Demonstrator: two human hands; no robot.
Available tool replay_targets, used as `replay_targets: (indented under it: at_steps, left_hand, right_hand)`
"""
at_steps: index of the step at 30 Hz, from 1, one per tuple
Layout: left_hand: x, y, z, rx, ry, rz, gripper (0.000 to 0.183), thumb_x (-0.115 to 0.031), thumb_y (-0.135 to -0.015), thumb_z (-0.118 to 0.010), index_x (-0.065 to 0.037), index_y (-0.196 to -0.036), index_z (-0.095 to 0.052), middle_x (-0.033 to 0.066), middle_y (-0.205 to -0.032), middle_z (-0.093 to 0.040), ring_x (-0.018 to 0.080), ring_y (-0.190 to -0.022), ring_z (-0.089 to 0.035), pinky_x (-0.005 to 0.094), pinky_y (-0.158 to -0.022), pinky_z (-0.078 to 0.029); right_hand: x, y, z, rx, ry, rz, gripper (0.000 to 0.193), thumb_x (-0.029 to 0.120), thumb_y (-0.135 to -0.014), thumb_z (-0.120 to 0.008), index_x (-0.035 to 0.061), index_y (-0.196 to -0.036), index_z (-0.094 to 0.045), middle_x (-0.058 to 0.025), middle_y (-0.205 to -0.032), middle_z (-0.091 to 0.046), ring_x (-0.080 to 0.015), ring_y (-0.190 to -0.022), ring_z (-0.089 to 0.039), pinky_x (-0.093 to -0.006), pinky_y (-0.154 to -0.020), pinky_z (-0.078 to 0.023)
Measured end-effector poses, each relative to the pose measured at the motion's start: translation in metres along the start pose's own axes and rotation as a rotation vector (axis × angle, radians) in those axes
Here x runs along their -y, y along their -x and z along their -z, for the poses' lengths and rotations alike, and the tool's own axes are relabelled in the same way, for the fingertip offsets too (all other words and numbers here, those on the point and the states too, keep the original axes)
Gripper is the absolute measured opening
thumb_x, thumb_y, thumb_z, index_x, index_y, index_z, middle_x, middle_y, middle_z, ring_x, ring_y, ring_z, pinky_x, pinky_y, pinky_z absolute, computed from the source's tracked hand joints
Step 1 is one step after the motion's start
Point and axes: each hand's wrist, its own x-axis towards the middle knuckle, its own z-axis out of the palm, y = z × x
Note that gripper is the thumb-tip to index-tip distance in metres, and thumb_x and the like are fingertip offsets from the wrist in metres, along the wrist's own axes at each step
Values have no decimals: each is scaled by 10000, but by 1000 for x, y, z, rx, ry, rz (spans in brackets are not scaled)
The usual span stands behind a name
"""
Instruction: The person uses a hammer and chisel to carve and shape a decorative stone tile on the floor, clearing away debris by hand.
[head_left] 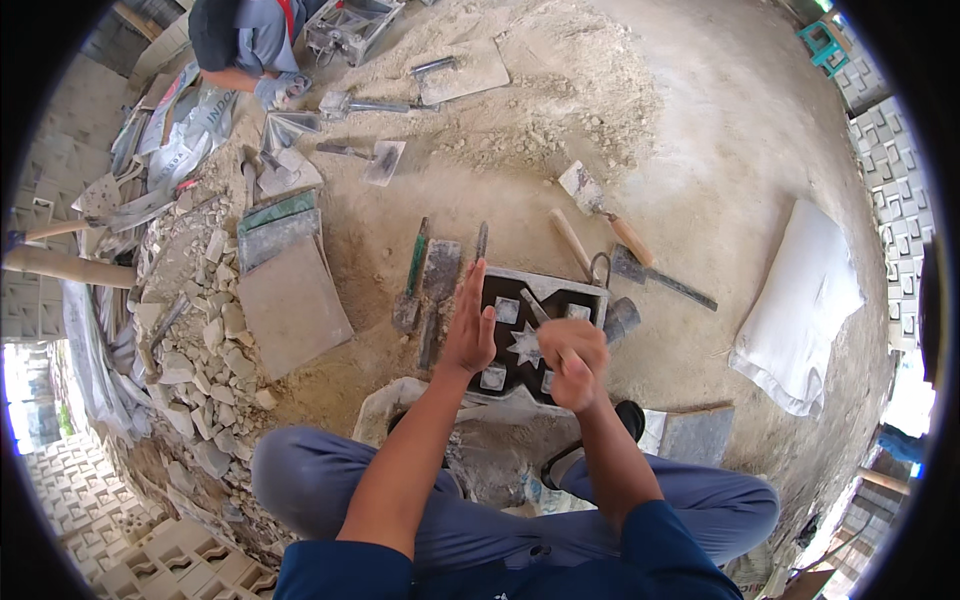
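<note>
Between my feet sits a metal-framed mould (pixel 545 278) with a dark inside, a pale star shape in its middle and square blocks near its corners. My right hand (pixel 573 362) is closed in a fist over the mould's right half. From it a thin flat-bladed tool (pixel 534 305) points up and left above the mould. The fingers hide its grip. My left hand (pixel 470 330) stands along the mould's left side, its fingers straight and palm facing right, with nothing in it. Whether that palm touches the frame, I cannot tell.
Beyond the mould lie a wooden-handled trowel (pixel 630 240), a green-handled tool (pixel 417 258) and a wooden stick (pixel 570 240). Flat boards (pixel 292 310) and rubble (pixel 215 350) are leftward; a white sack (pixel 803 305) lies rightward. A gloved co-worker (pixel 262 50) crouches far left beside powder.
</note>
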Motion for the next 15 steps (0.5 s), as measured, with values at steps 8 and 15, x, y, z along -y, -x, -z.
replay_targets:
  at_steps: [8, 15]
  left_hand:
    - [-8, -6, 6, -54, 106, -10, 631, -355, -1113, -276, 36, -1606, -226, 216, -1663, -282, 400, -1552, -239, 465, -1255, -206]
    - [-1, -6, 4, -67, 134, -13, 655, -399, -1116, -265, 31, -1608, -223, 223, -1662, -278, 402, -1551, -241, 478, -1256, -195]
  right_hand:
    - [4, -18, 3, 3, -51, -63, 607, 426, -1026, -421, 58, -564, -282, -56, -482, -337, -224, -406, -361, -352, -426, -259]
    - [2, -34, -2, 32, -76, -123, 637, 454, -1052, -408, 59, -566, -289, -45, -487, -339, -210, -406, -348, -353, -430, -245]
